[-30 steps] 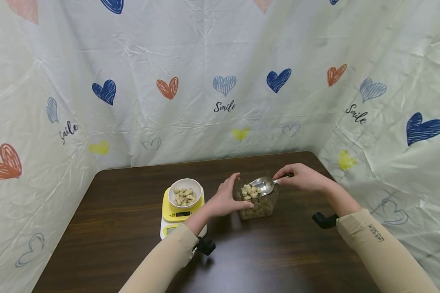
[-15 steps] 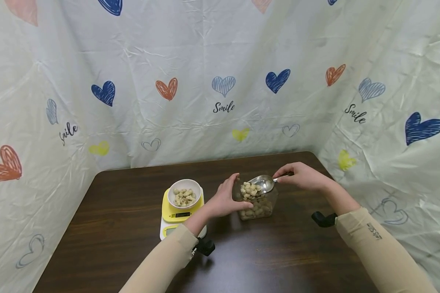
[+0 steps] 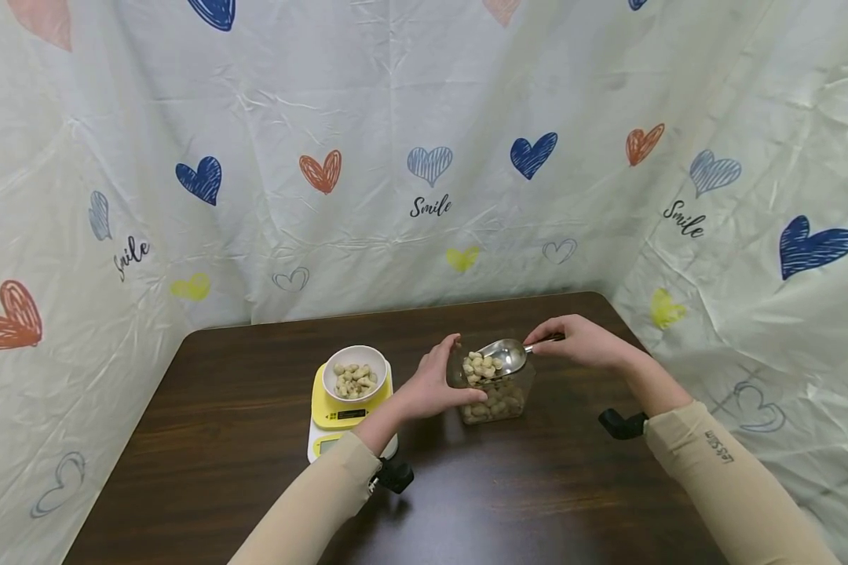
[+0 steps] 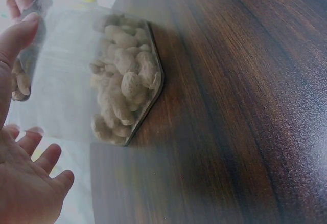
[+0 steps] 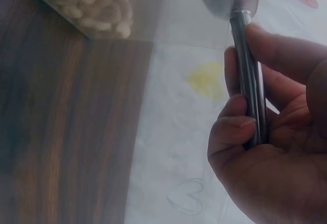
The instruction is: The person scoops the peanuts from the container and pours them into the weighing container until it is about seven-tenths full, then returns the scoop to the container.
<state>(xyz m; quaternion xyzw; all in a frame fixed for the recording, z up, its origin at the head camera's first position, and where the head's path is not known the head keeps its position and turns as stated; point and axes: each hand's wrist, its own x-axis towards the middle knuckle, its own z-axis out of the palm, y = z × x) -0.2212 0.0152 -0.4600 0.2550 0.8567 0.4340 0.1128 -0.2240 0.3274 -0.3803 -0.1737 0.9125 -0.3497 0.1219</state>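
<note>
My left hand (image 3: 431, 384) holds a clear square container (image 3: 524, 392) from its left, thumb on the near side and fingers on the far side. Unshelled peanuts (image 4: 122, 75) fill its lower part, seen through the wall in the left wrist view. A metal scoop (image 3: 513, 356) loaded with peanuts lies tilted across the container's top, its mouth facing left. Its handle (image 5: 250, 81) is gripped by my right hand (image 3: 578, 341), thumb along one side and fingers curled round. To the left, a white bowl (image 3: 329, 390) with some peanuts stands on a yellow and white kitchen scale (image 3: 323, 414).
Everything stands on a dark wooden table (image 3: 233, 424). A white curtain (image 3: 367, 259) printed with hearts hangs behind it and at both sides. Part of the scale's lower end is hidden by my left forearm. Black wrist devices (image 3: 622, 424) stick out below both wrists.
The loaded scoop rises very slightly, then settles back a little over the container. My left hand, the container and the bowl on the scale stay in place.
</note>
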